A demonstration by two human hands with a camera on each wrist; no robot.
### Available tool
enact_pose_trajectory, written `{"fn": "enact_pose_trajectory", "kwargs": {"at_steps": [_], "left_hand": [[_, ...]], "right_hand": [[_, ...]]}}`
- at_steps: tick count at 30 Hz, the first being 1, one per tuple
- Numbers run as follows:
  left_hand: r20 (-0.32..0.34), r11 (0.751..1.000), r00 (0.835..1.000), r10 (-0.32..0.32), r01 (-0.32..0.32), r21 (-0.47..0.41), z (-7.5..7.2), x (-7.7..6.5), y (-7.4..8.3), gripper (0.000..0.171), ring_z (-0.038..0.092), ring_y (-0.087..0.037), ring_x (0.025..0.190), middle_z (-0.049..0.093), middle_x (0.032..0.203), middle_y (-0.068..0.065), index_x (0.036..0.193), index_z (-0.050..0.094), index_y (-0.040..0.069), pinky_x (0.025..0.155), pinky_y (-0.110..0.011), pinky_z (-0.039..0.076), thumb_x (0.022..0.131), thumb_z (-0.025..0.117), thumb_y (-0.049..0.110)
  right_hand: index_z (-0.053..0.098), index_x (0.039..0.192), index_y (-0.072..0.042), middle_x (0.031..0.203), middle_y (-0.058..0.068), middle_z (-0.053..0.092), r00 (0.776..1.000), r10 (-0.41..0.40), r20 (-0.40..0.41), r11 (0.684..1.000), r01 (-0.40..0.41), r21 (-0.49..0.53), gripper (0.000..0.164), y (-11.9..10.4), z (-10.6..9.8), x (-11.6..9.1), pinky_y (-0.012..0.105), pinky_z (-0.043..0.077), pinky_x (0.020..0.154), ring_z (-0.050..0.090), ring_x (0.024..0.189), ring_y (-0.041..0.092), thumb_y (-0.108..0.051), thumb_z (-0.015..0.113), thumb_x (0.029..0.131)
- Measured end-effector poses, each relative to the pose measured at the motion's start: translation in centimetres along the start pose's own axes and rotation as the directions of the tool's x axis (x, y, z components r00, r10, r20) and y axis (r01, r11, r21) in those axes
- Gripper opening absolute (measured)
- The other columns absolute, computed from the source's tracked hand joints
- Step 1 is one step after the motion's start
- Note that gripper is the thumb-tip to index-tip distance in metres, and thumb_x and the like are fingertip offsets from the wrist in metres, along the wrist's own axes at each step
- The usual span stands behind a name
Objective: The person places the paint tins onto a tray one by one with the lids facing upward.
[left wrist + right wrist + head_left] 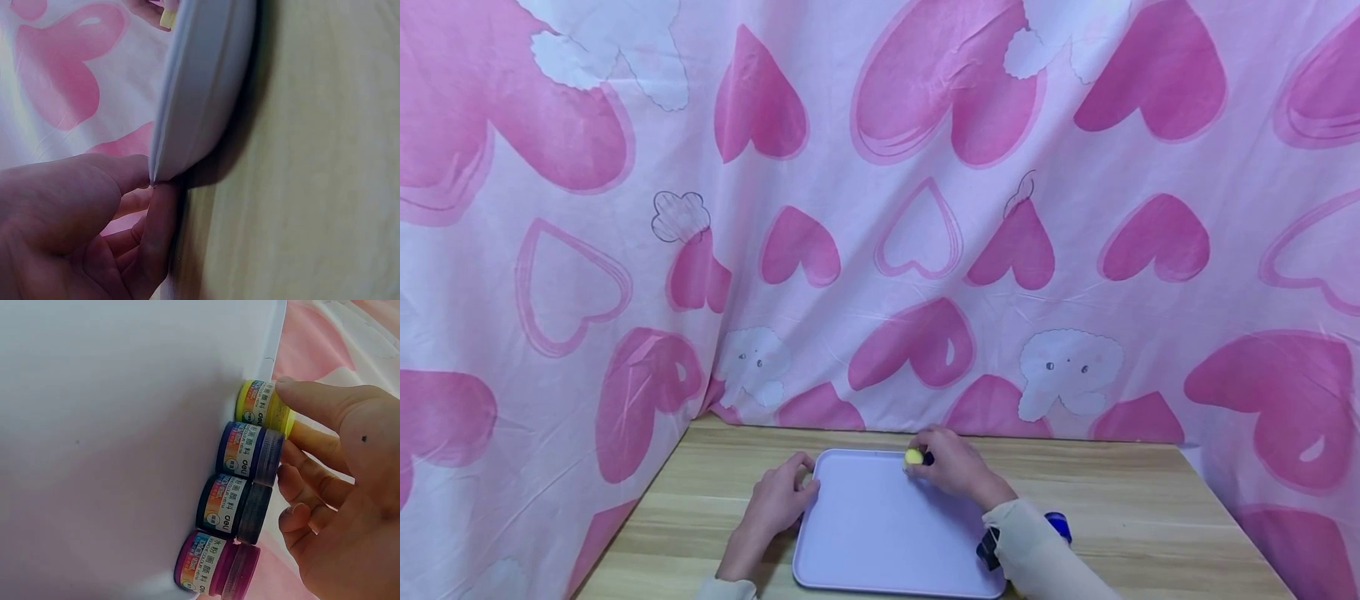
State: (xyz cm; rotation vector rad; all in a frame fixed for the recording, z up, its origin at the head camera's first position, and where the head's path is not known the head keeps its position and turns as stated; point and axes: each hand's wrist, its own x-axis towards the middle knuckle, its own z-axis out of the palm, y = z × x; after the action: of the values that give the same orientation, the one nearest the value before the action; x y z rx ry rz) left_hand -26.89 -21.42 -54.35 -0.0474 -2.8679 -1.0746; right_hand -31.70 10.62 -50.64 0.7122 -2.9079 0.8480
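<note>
A pale lilac tray (887,525) lies on the wooden table, and my left hand (777,498) pinches the rim at its far left corner. The thumb and a bent finger meet at that rim in the left wrist view. Near the tray's far edge, my right hand (953,462) holds a yellow paint jar (255,403) between thumb and fingers. Beside it in the right wrist view stand a dark blue paint jar (240,449), a blackish paint jar (225,503) and a magenta paint jar (209,564) in a row on the tray. In the head view my hand hides most jars.
A blue object (1058,527) shows to the right of the tray, partly behind my right sleeve (1037,546). A small black item (988,548) sits by that cuff. Behind the wooden table (1120,500) hangs a pink heart-patterned cloth (917,233), with more at both sides.
</note>
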Motion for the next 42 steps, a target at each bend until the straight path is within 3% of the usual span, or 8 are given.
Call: {"fn": "enact_pose_trajectory", "kwargs": {"at_steps": [9,16,25,32,42], "left_hand": [[0.005,1.000,1.000,-0.010,0.010,0.006,-0.3,-0.2,0.4,0.020,0.054,-0.015,0.053,0.056,0.068,0.001,0.118,0.069,0.016,0.052,-0.032,0.042,0.100,0.076,0.022],[0.028,0.999,0.999,-0.040,0.040,-0.008,-0.2,-0.1,0.3,0.022,0.054,-0.016,0.053,0.056,0.069,-0.001,0.120,0.069,0.016,0.051,-0.032,0.044,0.100,0.075,0.023],[0.017,0.999,0.999,-0.028,0.029,-0.016,-0.1,-0.1,0.2,0.020,0.055,-0.016,0.052,0.055,0.069,-0.001,0.118,0.068,0.017,0.050,-0.033,0.044,0.100,0.076,0.023],[0.023,0.999,0.999,-0.034,0.034,-0.020,-0.2,-0.1,0.2,0.021,0.056,-0.017,0.052,0.055,0.070,-0.002,0.119,0.068,0.017,0.050,-0.033,0.046,0.101,0.076,0.023],[0.021,0.999,0.999,-0.037,0.037,-0.032,-0.2,-0.2,0.2,0.019,0.057,-0.017,0.051,0.056,0.069,-0.001,0.117,0.068,0.015,0.049,-0.033,0.047,0.100,0.075,0.022]], "right_hand": [[0.080,0.117,-0.008,0.110,0.001,0.070,1.000,-0.008,-0.013,1.000,0.008,-0.011,0.030,-0.1,0.1,-0.1,0.032,0.054,0.083,0.059,0.095,0.016,-0.023,0.088,0.092],[0.077,0.126,-0.004,0.115,0.004,0.072,1.000,-0.006,-0.004,1.000,0.006,0.014,0.038,-0.1,-0.3,-0.4,0.032,0.058,0.083,0.063,0.099,0.018,-0.022,0.086,0.094],[0.075,0.131,-0.008,0.122,0.010,0.074,1.000,0.029,0.008,0.996,-0.030,0.088,0.036,0.0,-1.9,-1.1,0.027,0.055,0.069,0.064,0.090,0.021,-0.014,0.082,0.096],[0.076,0.130,-0.014,0.122,0.006,0.074,0.997,0.073,-0.011,0.993,-0.072,0.098,0.033,0.7,-3.4,-2.0,0.024,0.058,0.070,0.064,0.094,0.016,-0.017,0.081,0.098],[0.077,0.121,-0.019,0.118,0.009,0.076,0.996,0.062,-0.060,0.992,-0.055,0.113,0.025,1.9,-5.7,-4.1,0.022,0.056,0.067,0.064,0.091,0.015,-0.011,0.080,0.098]]}}
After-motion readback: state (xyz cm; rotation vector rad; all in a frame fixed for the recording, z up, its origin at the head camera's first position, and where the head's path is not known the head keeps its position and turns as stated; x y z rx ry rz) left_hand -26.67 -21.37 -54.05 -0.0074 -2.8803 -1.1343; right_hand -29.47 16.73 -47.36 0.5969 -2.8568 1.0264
